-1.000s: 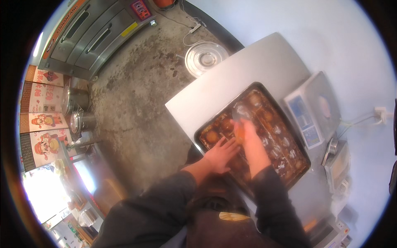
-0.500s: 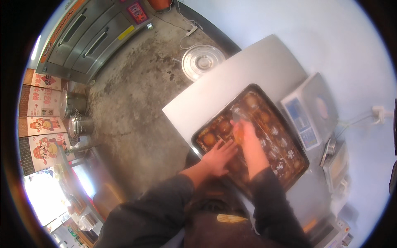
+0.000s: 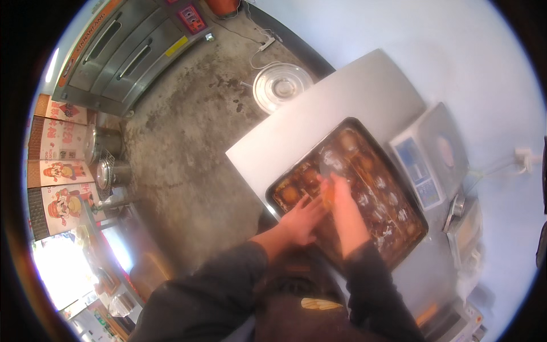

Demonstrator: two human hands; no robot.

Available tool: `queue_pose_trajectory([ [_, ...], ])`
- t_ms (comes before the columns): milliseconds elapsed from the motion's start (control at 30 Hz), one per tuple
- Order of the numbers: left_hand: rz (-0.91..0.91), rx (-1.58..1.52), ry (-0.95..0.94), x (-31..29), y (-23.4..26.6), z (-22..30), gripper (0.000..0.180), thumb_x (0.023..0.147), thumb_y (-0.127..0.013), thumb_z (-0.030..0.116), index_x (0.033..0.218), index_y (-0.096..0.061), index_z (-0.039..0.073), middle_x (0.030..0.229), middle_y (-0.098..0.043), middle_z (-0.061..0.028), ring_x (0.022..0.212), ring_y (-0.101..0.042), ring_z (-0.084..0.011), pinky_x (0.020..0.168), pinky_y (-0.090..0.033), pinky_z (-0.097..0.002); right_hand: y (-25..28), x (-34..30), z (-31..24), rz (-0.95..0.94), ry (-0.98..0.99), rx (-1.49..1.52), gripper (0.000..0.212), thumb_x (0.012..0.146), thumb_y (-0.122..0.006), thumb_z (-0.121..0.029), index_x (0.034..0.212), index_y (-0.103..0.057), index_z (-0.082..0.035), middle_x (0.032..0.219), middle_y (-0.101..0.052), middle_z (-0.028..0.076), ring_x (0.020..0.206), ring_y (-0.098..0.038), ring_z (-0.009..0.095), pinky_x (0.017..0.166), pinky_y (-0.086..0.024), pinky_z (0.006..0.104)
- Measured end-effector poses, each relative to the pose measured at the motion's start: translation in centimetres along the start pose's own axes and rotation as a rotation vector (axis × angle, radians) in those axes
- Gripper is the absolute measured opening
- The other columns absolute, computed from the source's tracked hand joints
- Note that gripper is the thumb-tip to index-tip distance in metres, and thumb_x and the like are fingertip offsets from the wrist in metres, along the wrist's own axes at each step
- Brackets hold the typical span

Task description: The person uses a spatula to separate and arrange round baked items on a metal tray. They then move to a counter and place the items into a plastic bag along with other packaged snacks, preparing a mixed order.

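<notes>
A dark rectangular baking tray (image 3: 423, 219) lies on the pale table, its bottom covered with brown round marks and whitish flecks. Over its middle, my right hand (image 3: 341, 196) is closed around a scraper (image 3: 329, 166); a greyish blade points away from me and a bit of orange handle shows below the fingers. The exact shape of the blade is blurred. My left hand (image 3: 302, 219) rests at the tray's near left side, fingers spread and holding nothing, its fingertips close to the right hand.
A digital scale (image 3: 436, 151) stands right of the tray, against the wall. The table's far part (image 3: 364, 85) extends beyond the tray. On the floor lies a round metal lid (image 3: 282, 86). A steel deck oven (image 3: 125, 54) and metal pots (image 3: 108, 142) stand at the left.
My right hand and the scraper have shifted slightly toward me over the tray. The left hand stays almost where it was, and the tray has not moved on the table.
</notes>
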State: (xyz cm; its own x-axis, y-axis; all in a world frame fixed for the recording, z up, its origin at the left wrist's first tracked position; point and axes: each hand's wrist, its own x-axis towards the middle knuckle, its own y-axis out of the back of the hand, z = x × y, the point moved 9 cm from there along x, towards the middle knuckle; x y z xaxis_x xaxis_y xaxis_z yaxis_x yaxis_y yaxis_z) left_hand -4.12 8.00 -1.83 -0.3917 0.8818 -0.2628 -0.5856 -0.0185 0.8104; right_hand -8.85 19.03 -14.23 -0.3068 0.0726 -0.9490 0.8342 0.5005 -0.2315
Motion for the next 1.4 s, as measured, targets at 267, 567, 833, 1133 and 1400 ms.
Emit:
queue_pose_trajectory([
  [267, 0.041, 0.046, -0.003, 0.3, 0.2, -0.2, 0.102, 0.084, -0.076, 0.054, 0.163, -0.036, 0.005, 0.168, -0.037, -0.0169, 0.161, -0.024, -0.0326, 0.132, -0.014, -0.0575, -1.7, 2.1, -1.4, -0.06, -0.12, 0.004, 0.045, 0.111, -0.051, -0.038, 0.132, -0.057, 0.001, 0.112, -0.073, 0.018, 0.061, -0.06, 0.013, 0.05, -0.051, 0.0211],
  [567, 0.013, 0.026, 0.006, 0.1, -0.1, -0.2, 0.102, 0.083, -0.077, 0.053, 0.163, -0.036, 0.005, 0.168, -0.037, -0.0169, 0.16, -0.025, -0.0331, 0.132, -0.015, -0.0585, -0.3, 0.6, -0.3, -0.112, -0.047, -0.047, 0.042, 0.111, -0.051, -0.03, 0.136, -0.047, 0.004, 0.117, -0.071, 0.022, 0.068, -0.062, 0.014, 0.053, -0.052, 0.0216],
  [833, -0.013, 0.031, 0.004, 0.1, -0.8, -0.4, 0.103, 0.082, -0.077, 0.053, 0.163, -0.036, 0.005, 0.167, -0.038, -0.017, 0.16, -0.027, -0.0337, 0.131, -0.017, -0.0595, -0.1, -1.3, 0.8, -0.083, 0.026, -0.162, 0.039, 0.111, -0.051, -0.029, 0.131, -0.05, 0.004, 0.117, -0.071, 0.02, 0.067, -0.061, 0.013, 0.052, -0.052, 0.0224],
  [1133, -0.074, -0.033, 0.033, 0.3, 0.1, -0.3, 0.104, 0.082, -0.08, 0.046, 0.164, -0.033, 0.002, 0.169, -0.035, -0.017, 0.163, -0.02, -0.0322, 0.133, -0.013, -0.0572, -1.6, -0.4, 0.2, 0.002, 0.031, -0.12, 0.046, 0.112, -0.049, -0.032, 0.141, -0.049, 0.003, 0.112, -0.073, 0.019, 0.063, -0.06, 0.011, 0.049, -0.05, 0.0211],
  [1400, 0.002, -0.036, 0.007, 0.3, 0.0, -0.2, 0.103, 0.081, -0.08, 0.046, 0.164, -0.034, 0.003, 0.17, -0.034, -0.0182, 0.162, -0.021, -0.0332, 0.133, -0.012, -0.0576, -2.3, 1.1, -0.6, -0.059, -0.065, -0.092, 0.049, 0.111, -0.051, -0.037, 0.141, -0.046, 0.0, 0.109, -0.074, 0.019, 0.066, -0.061, 0.013, 0.051, -0.051, 0.0205],
])
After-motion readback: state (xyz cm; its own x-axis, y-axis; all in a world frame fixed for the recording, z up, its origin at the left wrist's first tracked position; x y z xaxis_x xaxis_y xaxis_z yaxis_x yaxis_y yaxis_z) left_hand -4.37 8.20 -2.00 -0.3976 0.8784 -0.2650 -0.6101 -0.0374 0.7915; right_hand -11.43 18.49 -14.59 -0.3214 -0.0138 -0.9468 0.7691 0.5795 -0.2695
